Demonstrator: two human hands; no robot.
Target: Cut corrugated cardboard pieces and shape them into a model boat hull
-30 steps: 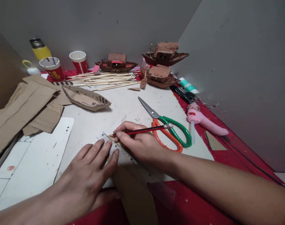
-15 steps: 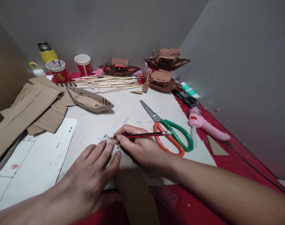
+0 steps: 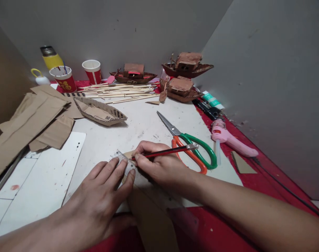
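My left hand (image 3: 104,189) lies with its fingers apart on a clear plastic ruler (image 3: 118,155), pressing it onto a strip of brown cardboard (image 3: 151,222). The ruler runs diagonally down to the right. Pinched in my right hand (image 3: 159,164) is a red and black pencil (image 3: 164,152), its tip beside the ruler's upper edge. Scissors (image 3: 187,138) with one green and one orange handle lie just beyond my right hand, blades pointing away. Past my left hand sits an open cardboard boat hull (image 3: 100,111).
Brown cardboard pieces (image 3: 28,122) pile up at the left. Thin wooden sticks (image 3: 122,90), paper cups (image 3: 92,72) and brown model boats (image 3: 187,64) stand along the back. A pink glue gun (image 3: 233,140), its black cable and a cardboard triangle (image 3: 243,163) lie at the right.
My right hand has moved slightly right and down along the ruler with the pencil, uncovering a bit of cardboard near the ruler's far end. My left hand stays in place.
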